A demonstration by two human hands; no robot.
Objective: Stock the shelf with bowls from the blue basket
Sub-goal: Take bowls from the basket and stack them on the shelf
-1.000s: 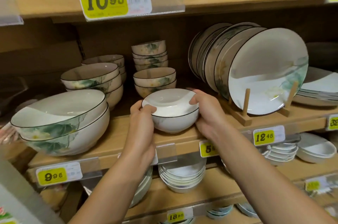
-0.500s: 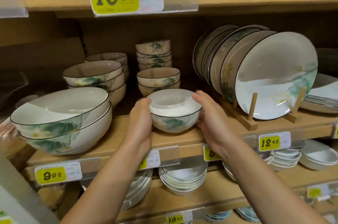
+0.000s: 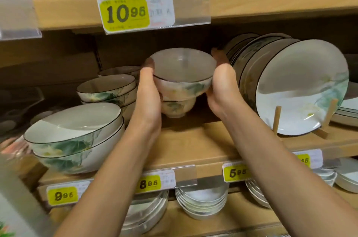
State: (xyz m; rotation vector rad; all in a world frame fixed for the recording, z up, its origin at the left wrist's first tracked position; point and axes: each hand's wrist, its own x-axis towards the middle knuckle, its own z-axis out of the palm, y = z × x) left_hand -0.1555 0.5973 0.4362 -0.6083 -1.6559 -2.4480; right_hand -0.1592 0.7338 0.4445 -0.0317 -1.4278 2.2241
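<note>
Both hands hold a white ceramic bowl with black rim and green leaf print (image 3: 183,74), lifted above the wooden middle shelf (image 3: 195,145). Left hand (image 3: 148,93) cups the bowl's left side, fingers wrapped round the back, thumb on near wall. Right hand (image 3: 222,85) cups the right side, fingers closed round the far rim. Bowl sits over a stack of small matching bowls (image 3: 175,107); cannot tell if touching the top one, image blurred. Left of it: stack of medium leaf-print bowls (image 3: 106,89), and nearer the front two large nested leaf-print bowls (image 3: 75,136). Right: row of white leaf-print plates on edge in a wooden rack (image 3: 298,87), just beside the right hand. Yellow price tag "10.95" (image 3: 126,14) on upper shelf edge; "8.95" tag (image 3: 149,184) on middle shelf edge. Lower shelf holds stacked white dishes (image 3: 201,202). Blue basket not in view.
</note>
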